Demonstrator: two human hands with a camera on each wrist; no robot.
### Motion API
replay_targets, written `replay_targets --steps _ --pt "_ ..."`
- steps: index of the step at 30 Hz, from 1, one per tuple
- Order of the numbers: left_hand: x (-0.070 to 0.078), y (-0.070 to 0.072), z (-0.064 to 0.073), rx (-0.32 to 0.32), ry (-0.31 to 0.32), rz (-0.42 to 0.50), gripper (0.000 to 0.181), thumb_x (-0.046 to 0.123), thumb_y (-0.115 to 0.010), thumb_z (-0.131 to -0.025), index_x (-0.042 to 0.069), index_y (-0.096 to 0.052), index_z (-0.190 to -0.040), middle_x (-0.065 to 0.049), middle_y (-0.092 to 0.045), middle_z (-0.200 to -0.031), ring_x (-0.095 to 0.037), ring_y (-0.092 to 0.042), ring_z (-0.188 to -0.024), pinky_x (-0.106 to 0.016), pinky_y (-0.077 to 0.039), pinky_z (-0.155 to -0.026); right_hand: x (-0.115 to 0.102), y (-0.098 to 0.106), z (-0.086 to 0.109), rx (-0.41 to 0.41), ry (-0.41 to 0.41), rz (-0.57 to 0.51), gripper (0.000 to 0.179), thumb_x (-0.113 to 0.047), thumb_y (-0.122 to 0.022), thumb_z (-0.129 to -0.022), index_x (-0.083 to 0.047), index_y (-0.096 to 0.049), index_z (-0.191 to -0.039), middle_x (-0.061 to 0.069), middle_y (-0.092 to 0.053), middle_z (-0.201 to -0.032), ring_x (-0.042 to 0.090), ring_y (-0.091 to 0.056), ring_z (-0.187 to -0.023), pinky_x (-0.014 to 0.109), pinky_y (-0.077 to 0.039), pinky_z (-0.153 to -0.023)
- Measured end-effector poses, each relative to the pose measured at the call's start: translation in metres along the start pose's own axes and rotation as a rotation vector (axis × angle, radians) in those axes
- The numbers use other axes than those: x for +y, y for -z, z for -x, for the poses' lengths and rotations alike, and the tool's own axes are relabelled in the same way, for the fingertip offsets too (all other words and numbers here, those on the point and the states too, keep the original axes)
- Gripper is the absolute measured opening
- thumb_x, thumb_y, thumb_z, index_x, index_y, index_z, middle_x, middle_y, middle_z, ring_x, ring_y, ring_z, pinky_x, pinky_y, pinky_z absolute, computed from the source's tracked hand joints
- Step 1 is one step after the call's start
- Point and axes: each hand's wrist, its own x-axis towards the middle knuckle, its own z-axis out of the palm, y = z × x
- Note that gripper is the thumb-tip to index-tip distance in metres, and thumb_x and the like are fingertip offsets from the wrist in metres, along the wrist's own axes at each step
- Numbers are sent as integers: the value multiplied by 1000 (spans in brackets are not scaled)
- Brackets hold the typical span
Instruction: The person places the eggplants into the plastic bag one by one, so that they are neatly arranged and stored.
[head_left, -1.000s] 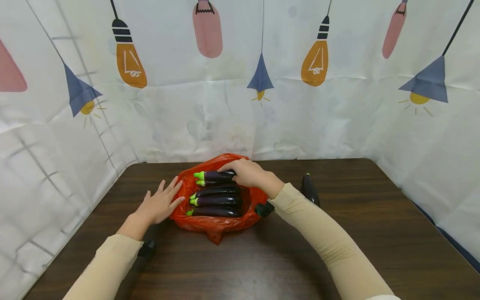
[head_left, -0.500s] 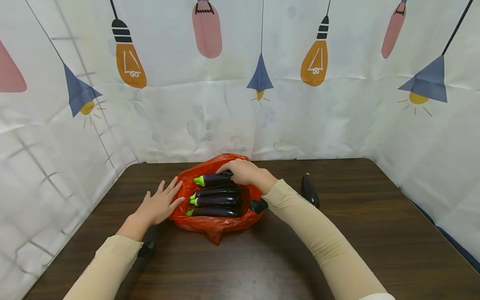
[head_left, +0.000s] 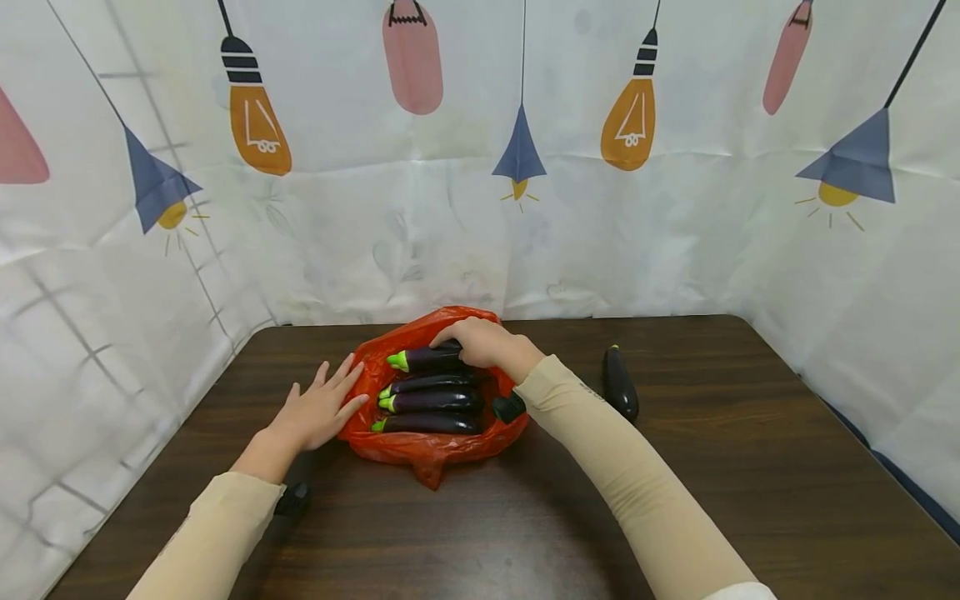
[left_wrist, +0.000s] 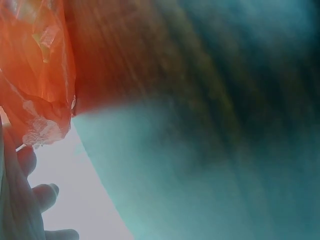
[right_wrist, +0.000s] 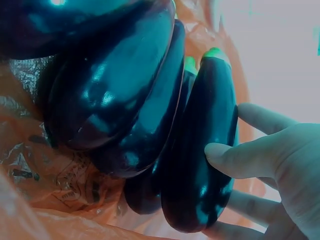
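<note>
A red plastic bag [head_left: 427,454] lies spread on the table with several dark purple eggplants inside, side by side, green stems to the left. My right hand [head_left: 486,342] grips the farthest eggplant [head_left: 431,360] by its right end. In the right wrist view, the thumb presses on that eggplant [right_wrist: 205,140] while the other fingers reach along its far side; another eggplant [right_wrist: 142,192] lies partly hidden against it. With fingers spread, my left hand [head_left: 313,412] rests on the bag's left rim. The left wrist view catches only part of the bag [left_wrist: 37,70] and some fingertips.
A single eggplant [head_left: 620,385] lies outside the bag, to the right on the dark wooden table [head_left: 465,533]. White cloth [head_left: 465,242] printed with lamps hangs behind the table and along both sides.
My right hand has shifted slightly left and the gripped eggplant has come down a little, covering the green stem seen below it earlier. The left hand stays in place.
</note>
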Motion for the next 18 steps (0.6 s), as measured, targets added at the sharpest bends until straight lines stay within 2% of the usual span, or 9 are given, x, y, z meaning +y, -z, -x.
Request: replay_targets --steps 8,14,18 --pt "-1 -1 0 4 2 -7 76 53 -44 -107 4 -27 -162 -23 -16 -168 -55 -14 -149 -82 -12 -107 1 -2 -3 -9 22 -15 56 11 -52 -98 -22 -65 -141 2 -57 -147 16 -55 -117 29 -43 -85" --pt "-2 -2 -1 2 3 -6 77 55 -43 -107 4 -26 -162 -23 -16 -168 -55 -14 -149 -83 -12 -107 3 -5 -5 -11 41 -19 56 12 -52 -98 -21 -64 -142 2 -57 -147 17 -55 -117 30 -42 -83" --pt "-2 -2 -1 4 0 -5 77 54 -43 -107 5 -26 -163 -22 -16 -168 -55 -14 -149 -82 -11 -107 4 -5 -7 -4 40 -16 55 11 -52 -98 -21 -65 -141 2 -57 -147 17 -55 -122 29 -44 -88"
